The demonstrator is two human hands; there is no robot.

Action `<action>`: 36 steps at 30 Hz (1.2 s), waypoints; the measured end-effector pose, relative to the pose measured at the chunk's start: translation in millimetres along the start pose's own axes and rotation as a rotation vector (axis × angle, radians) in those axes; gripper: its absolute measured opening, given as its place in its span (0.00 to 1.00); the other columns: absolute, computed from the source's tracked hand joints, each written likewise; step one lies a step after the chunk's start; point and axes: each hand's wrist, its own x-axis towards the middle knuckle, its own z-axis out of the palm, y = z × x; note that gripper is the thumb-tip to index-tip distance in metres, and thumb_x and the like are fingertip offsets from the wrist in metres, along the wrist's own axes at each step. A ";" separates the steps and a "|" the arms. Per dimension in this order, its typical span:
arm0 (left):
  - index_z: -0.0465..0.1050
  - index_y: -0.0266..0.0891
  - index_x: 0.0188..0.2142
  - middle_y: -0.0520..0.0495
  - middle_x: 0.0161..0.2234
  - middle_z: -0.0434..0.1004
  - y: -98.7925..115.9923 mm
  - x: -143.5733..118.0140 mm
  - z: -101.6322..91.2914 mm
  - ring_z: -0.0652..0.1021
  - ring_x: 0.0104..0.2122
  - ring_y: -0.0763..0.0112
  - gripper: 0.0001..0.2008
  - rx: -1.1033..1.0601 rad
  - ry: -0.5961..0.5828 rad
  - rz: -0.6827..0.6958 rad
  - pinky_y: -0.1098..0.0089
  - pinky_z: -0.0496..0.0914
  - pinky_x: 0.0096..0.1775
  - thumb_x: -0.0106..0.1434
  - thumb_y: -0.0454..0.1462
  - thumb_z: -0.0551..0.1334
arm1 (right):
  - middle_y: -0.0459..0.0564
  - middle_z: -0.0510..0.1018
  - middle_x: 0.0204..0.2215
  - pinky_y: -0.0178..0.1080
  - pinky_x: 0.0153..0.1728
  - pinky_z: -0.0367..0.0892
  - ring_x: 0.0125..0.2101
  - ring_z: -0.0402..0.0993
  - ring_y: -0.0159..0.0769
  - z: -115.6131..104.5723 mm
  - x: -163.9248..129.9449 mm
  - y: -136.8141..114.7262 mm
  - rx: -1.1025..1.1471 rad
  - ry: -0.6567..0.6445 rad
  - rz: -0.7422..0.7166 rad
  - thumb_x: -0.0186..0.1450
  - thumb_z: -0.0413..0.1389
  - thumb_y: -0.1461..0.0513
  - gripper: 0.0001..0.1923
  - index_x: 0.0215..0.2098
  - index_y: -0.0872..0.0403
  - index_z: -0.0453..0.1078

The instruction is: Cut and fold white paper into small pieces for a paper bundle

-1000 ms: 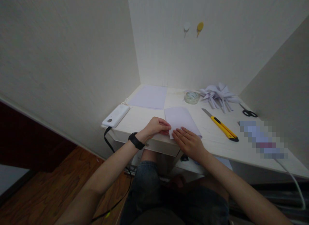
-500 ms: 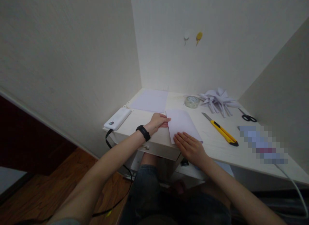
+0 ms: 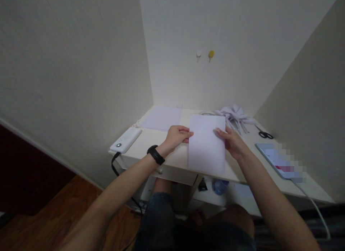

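Paper [image 3: 207, 146] now up off tabletop [image 3: 151, 137], tilted to face cam; was lying on it ½ sec ago. R hand [image 3: 234, 142], prev. pressing near end w/ fingers flat, now pinches R edge, thumb in front. L hand [image 3: 176, 136] grips L edge farther up vs. near corner 1 sec ago. Tape [image 3: 207, 113] now mostly hidden behind paper; yellow knife out of sight.

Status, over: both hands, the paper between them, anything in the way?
Left hand pinching white paper at left edge; right hand gripping it at right edge. Nothing seen blocking it; scissors lie apart, to the right.
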 end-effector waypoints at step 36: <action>0.79 0.35 0.42 0.52 0.24 0.75 18.8 10.9 -2.6 0.74 0.24 0.76 0.15 0.144 -0.101 0.366 0.76 0.71 0.27 0.54 0.38 0.69 | 0.53 0.81 0.22 0.36 0.23 0.67 0.20 0.73 0.35 2.3 -26.1 -11.3 0.244 0.011 0.187 0.39 0.75 0.54 0.22 0.25 0.60 0.78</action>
